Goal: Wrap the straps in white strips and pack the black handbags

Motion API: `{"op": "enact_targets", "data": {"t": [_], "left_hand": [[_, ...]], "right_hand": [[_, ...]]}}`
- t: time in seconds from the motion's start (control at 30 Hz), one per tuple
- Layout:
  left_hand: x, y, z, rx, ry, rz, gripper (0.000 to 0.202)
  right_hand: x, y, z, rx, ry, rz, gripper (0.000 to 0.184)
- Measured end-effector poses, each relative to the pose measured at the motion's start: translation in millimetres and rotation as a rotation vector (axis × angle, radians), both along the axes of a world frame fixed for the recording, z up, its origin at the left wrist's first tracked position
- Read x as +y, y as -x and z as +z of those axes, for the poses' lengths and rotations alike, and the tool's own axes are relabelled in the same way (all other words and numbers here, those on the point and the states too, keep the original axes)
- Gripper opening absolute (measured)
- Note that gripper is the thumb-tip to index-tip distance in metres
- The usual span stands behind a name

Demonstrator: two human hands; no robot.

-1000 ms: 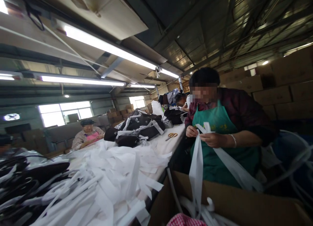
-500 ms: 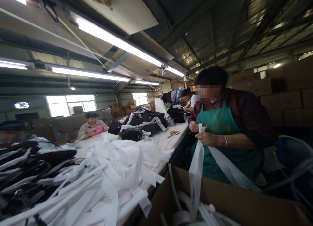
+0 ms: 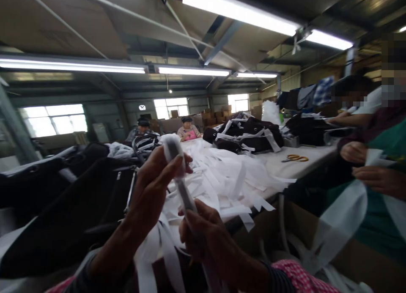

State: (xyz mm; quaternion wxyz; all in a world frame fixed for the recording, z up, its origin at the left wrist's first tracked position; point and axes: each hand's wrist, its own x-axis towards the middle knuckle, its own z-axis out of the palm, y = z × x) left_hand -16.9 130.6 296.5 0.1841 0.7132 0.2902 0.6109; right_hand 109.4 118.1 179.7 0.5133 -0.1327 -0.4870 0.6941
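Note:
In the head view my left hand (image 3: 154,181) is raised and closed round the upper end of a greyish strap wrapped in white material (image 3: 185,195), which is blurred near the top. Lower down, my right hand (image 3: 203,227) grips the same strap, its thumb pressed along it. The strap's lower part runs down between my forearms. Loose white fabric strips (image 3: 218,166) are heaped just beyond my hands, and some hang below them. To the left of my left hand lies a large black bag (image 3: 66,212) with a zipper and metal fittings.
Orange-handled scissors (image 3: 296,158) lie on the table (image 3: 288,169). Black bags with white-wrapped straps (image 3: 250,134) are piled further back. At right, a co-worker's hands (image 3: 371,179) hold a white strip above a cardboard box (image 3: 358,255). Other people sit at the far side.
The view has swung left. My two hands, out of sight before, now show with the wrapped strap between them. The co-worker has shifted toward the right edge of the picture.

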Motion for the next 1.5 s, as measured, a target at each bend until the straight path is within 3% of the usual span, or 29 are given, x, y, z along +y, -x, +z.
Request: {"op": "enact_targets", "data": {"t": [0.1,0.2,0.37,0.47,0.53,0.7,0.83,1.03,1.17,1.33,1.5], "left_hand": [[21,0,-6.4,0.220,-0.086,0.170,0.019],[43,2,-22.3,0.537,-0.199,0.306,0.017],[69,19,-52.0,0.952,-0.268,0.302,0.015],[77,28,-68.7,1.073,-0.185,0.275,0.028],[81,31,-81.2,1.114,-0.126,0.263,0.039],[92,24,-107.2,1.120,0.003,0.178,0.036],[104,15,-113.5,1.119,0.110,0.092,0.036],[131,5,-120.6,1.154,0.195,0.032,0.019],[142,-3,-135.3,1.199,0.229,-0.046,0.009],[143,-4,-148.2,1.251,0.178,-0.102,0.008],[140,-7,-140.5,1.334,0.114,-0.094,0.012]], "right_hand": [[4,-9,3.8,-0.069,0.027,0.039,0.035],[14,-23,5.0,-0.153,0.052,0.019,0.034],[41,-64,15.5,-0.381,-0.005,0.024,0.032],[64,-84,23.7,-0.520,-0.107,-0.009,0.057],[80,-92,24.8,-0.622,-0.184,-0.058,0.056],[114,-103,14.2,-0.852,-0.464,-0.266,0.018],[131,-113,6.2,-0.984,-0.828,-0.425,0.007],[148,-120,-11.7,-1.291,-1.123,-0.419,0.002],[156,-118,-32.8,-1.499,-1.214,-0.461,0.005],[161,-115,-48.5,-1.469,-1.170,-0.336,0.046],[163,-110,-45.6,-1.533,-1.177,-0.259,0.023]]}}
